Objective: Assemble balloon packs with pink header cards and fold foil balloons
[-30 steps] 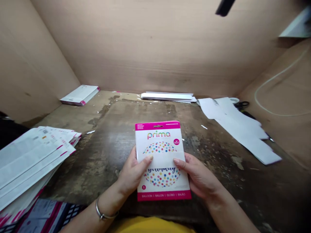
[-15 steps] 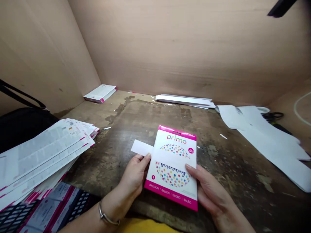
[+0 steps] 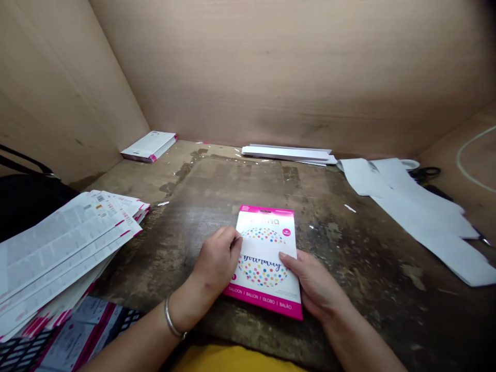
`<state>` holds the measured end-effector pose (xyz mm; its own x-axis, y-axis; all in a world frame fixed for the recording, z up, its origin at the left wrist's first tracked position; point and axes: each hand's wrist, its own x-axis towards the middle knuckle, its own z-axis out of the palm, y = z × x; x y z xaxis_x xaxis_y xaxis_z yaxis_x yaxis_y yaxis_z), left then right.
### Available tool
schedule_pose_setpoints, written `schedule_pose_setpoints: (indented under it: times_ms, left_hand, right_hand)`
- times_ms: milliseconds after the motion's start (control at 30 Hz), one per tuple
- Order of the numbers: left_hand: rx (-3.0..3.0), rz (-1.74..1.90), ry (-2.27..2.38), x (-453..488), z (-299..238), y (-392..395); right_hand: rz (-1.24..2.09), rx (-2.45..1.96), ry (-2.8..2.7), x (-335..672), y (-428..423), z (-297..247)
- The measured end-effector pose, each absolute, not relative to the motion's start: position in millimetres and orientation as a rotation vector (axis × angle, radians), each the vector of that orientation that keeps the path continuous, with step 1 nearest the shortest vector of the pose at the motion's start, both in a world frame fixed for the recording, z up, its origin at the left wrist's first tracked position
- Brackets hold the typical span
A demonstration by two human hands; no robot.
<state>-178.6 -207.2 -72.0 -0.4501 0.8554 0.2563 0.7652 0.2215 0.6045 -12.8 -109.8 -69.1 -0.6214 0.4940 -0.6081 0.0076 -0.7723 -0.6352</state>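
A pink-and-white balloon packet (image 3: 267, 281) is held slightly tilted above the table, its dotted round picture facing up. Across its middle lies a white paper strip (image 3: 260, 250), covering part of the picture. My right hand (image 3: 315, 284) grips the packet's right edge, thumb on the front and fingers behind. At the left edge, my left hand (image 3: 219, 258) is closed with curled fingers where the strip meets the side. The strip's left end is hidden by that hand.
Fanned printed cards (image 3: 70, 248) lie at left above a dark crate (image 3: 23, 351). A stack of packets (image 3: 149, 145) sits in the back left corner. White strips (image 3: 287, 153) lie along the back wall; long white paper sheets (image 3: 422, 217) and scissors (image 3: 428, 173) are at right.
My left hand has turned over and closed at the packet's left edge. The strip's end that stuck out to the left is out of sight. The packet appears slightly farther left.
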Motion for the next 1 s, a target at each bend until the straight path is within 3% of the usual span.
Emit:
schedule_pose_setpoints:
  times_ms: [167,267,333,400,633,1000]
  left_hand:
    - [1.899,0.589,2.395,-172,-75,-202]
    - [1.989,0.506,2.412,-171,-77,-201]
    - [2.023,0.508,2.415,-171,-78,-202]
    - [2.018,0.563,2.413,-173,-80,-204]
    - [1.919,0.844,2.389,-175,-83,-208]
    - [2.009,0.539,2.455,-171,-83,-209]
  right_hand:
    - [2.226,-1.2,-1.424,-6,-107,-65]
    - [1.331,-1.328,-2.073,6,-106,-60]
    - [0.71,-1.189,-2.401,11,-111,-57]
    - [0.457,-0.928,-2.693,12,-120,-58]
    - [0.417,-0.727,-2.972,-15,-147,-66]
    - [0.69,-0.634,-2.855,-10,-135,-58]
